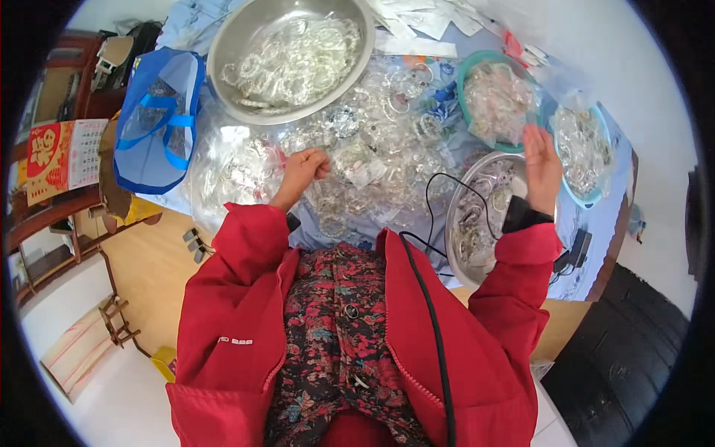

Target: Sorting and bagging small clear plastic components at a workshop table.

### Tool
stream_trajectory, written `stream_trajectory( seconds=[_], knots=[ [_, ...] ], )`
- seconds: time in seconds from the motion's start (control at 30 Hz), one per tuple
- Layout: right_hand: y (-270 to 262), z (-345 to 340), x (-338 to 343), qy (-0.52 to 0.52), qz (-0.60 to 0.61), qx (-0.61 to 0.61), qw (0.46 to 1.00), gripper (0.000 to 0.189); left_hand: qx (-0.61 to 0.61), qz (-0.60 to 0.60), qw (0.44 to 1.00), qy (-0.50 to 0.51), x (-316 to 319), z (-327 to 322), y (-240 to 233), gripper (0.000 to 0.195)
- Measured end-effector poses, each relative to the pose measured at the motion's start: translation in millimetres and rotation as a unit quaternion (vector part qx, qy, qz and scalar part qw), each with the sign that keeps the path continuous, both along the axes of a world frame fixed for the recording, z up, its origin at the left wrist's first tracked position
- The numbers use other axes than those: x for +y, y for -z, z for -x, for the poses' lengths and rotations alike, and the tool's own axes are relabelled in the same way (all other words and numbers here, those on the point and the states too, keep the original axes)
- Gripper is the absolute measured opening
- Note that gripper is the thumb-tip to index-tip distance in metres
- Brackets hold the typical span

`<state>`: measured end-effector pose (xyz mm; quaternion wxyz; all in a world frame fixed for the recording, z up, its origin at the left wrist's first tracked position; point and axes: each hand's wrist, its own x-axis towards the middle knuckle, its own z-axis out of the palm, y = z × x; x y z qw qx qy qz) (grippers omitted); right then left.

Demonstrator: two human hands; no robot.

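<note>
Curled fingers of my left hand rest low over a wide heap of clear plastic bags, which hold beaded bracelets and similar jewellery. Whether anything is pinched in that hand is hidden. My right hand is raised with its fingers straight, and no object shows in it. Its fingertips are by the rim of a green plastic basin, which is filled with bagged pinkish pieces. Below that wrist stands a small steel basin with bagged purple and pale jewellery inside.
A large steel basin of bagged bracelets stands at the back. Right of my right hand is a light-blue plastic basket of bags. A blue tote bag sits left. A black cable crosses my front. White strips lie behind.
</note>
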<state>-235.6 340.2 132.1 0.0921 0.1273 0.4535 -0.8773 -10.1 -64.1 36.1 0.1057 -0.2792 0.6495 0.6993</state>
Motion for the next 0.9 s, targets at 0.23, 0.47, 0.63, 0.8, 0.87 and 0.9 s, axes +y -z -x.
stream_trajectory(
  seconds=[0.23,0.47,0.63,0.8,0.87,0.9],
  knots=[
    [37.1,-3.6,-150.8,-0.295,-0.279,0.107,0.908,0.057,-0.085,-0.004,0.994,-0.068,-10.1,1.9,25.7,0.028],
    [124.6,22.0,-221.2,-0.184,-0.671,0.386,0.606,0.054,-0.098,0.003,0.992,-0.081,-11.6,6.1,26.5,0.029],
    [119.2,-3.1,-204.9,-0.306,-0.6,0.352,0.65,0.042,-0.088,0.021,0.992,-0.091,-9.0,6.6,31.0,0.031],
    [92.1,-50.0,-211.0,-0.329,-0.584,0.381,0.637,0.034,-0.082,0.031,0.992,-0.088,-10.1,7.4,32.1,0.033],
    [80.4,-63.8,-210.2,-0.311,-0.574,0.432,0.622,0.033,-0.082,0.034,0.992,-0.084,-10.1,7.7,31.9,0.034],
    [75.2,-70.5,-209.0,-0.311,-0.575,0.43,0.623,0.033,-0.081,0.028,0.992,-0.089,-9.8,7.7,32.0,0.033]
  ],
)
